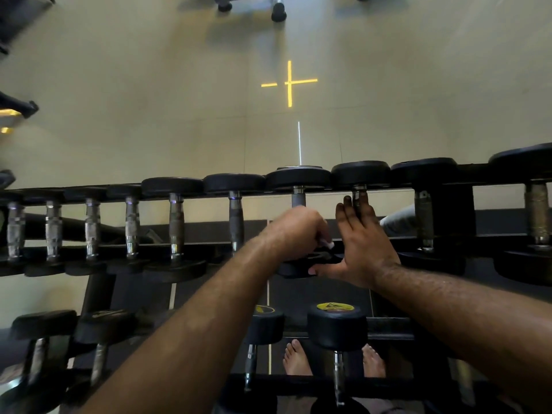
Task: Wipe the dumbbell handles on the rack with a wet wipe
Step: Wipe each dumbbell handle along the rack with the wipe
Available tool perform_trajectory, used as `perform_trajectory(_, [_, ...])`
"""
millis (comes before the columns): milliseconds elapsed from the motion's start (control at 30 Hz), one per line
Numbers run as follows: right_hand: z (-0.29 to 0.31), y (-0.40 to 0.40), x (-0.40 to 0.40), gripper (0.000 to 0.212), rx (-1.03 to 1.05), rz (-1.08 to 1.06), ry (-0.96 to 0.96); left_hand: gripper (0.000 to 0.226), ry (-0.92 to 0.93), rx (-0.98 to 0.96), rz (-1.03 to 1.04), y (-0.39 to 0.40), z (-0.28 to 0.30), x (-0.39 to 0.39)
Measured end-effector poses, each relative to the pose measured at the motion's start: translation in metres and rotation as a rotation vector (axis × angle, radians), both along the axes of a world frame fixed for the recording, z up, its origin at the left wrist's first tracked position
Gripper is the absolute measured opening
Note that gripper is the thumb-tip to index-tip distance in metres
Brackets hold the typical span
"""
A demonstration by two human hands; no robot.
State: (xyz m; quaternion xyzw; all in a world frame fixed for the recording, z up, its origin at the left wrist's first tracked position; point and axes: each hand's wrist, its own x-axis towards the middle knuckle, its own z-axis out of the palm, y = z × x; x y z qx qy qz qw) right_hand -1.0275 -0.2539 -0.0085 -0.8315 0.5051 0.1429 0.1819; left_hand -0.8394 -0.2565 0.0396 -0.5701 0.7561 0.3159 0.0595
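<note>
A black rack (466, 174) carries a row of black dumbbells with metal handles across the upper tier. My left hand (295, 231) is curled round the handle of the middle dumbbell (298, 178), with a bit of white wet wipe (328, 243) showing at its fingertips. My right hand (363, 249) lies flat, fingers straight, over the handle of the neighbouring dumbbell (360, 174) to the right; its thumb reaches toward the near weight head. Most of both handles is hidden under my hands.
Several more dumbbells (176, 222) fill the upper tier left and right. A lower tier holds dumbbells with yellow logos (336, 324). My bare feet (297, 358) stand below the rack. Beyond the rack is a mirrored wall reflecting beige floor and equipment feet (277, 10).
</note>
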Motion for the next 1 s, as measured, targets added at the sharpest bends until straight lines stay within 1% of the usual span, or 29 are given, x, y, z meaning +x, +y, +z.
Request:
perform_trajectory(100, [-0.001, 0.000, 0.000, 0.159, -0.012, 0.000, -0.008, 0.025, -0.040, 0.112, -0.043, 0.014, -0.008, -0.008])
perform_trajectory(167, [-0.002, -0.001, 0.001, 0.158, -0.009, -0.002, -0.011, 0.023, -0.037, 0.163, 0.025, 0.014, 0.000, 0.011])
perform_trajectory(233, [-0.001, -0.001, 0.000, 0.157, -0.002, 0.002, 0.007, 0.018, -0.071, 0.231, 0.117, 0.010, 0.007, 0.036])
perform_trajectory(300, [-0.001, -0.001, 0.000, 0.157, -0.008, 0.013, 0.025, 0.015, -0.137, 0.188, 0.247, 0.007, 0.006, 0.049])
perform_trajectory(367, [0.000, 0.001, 0.001, 0.159, -0.012, 0.016, 0.028, 0.014, -0.158, 0.121, 0.429, 0.012, 0.000, 0.041])
perform_trajectory(400, [0.001, 0.001, 0.001, 0.160, -0.014, 0.014, 0.028, 0.012, -0.161, 0.119, 0.481, 0.017, -0.003, 0.030])
perform_trajectory(433, [0.002, 0.002, 0.002, 0.162, -0.015, 0.013, 0.030, 0.010, -0.157, 0.129, 0.480, 0.020, -0.005, 0.021])
perform_trajectory(500, [0.002, 0.001, 0.002, 0.164, -0.017, 0.018, 0.029, 0.006, -0.118, 0.162, 0.408, 0.024, -0.008, 0.014])
perform_trajectory(533, [0.001, 0.001, 0.002, 0.165, -0.019, 0.017, 0.028, 0.002, -0.056, 0.174, 0.400, 0.022, -0.003, 0.016])
perform_trajectory(567, [0.001, 0.000, 0.002, 0.164, -0.020, 0.014, 0.027, 0.007, 0.017, 0.162, 0.410, 0.017, 0.001, 0.020])
perform_trajectory(600, [0.000, 0.000, 0.001, 0.163, -0.017, 0.014, 0.028, 0.011, 0.089, 0.104, 0.438, 0.011, 0.003, 0.023])
perform_trajectory(633, [0.000, 0.001, 0.001, 0.162, -0.012, 0.014, 0.030, 0.012, 0.151, -0.033, 0.492, 0.005, 0.002, 0.025])
perform_trajectory(700, [-0.002, 0.001, 0.001, 0.162, -0.019, 0.009, 0.036, 0.012, 0.258, -0.377, 0.613, -0.002, -0.001, 0.022])
perform_trajectory(733, [-0.003, 0.001, 0.001, 0.162, -0.023, 0.006, 0.037, 0.012, 0.257, -0.499, 0.620, -0.001, -0.008, 0.017])
perform_trajectory(767, [-0.003, 0.001, 0.001, 0.162, -0.033, 0.007, 0.035, 0.010, 0.225, -0.560, 0.600, 0.002, -0.016, 0.013])
perform_trajectory(833, [-0.005, 0.002, 0.000, 0.161, -0.058, 0.014, 0.025, 0.010, 0.149, -0.593, 0.524, 0.017, -0.027, 0.007])
perform_trajectory(900, [-0.005, 0.001, 0.000, 0.159, -0.068, 0.021, 0.027, 0.011, 0.144, -0.545, 0.508, 0.033, -0.030, 0.011])
perform_trajectory(967, [-0.003, 0.001, 0.001, 0.160, -0.049, 0.032, 0.050, 0.010, 0.181, -0.498, 0.573, 0.044, -0.029, 0.020])
perform_trajectory(1000, [-0.002, 0.002, 0.001, 0.160, -0.037, 0.034, 0.051, 0.007, 0.230, -0.473, 0.659, 0.048, -0.028, 0.024])
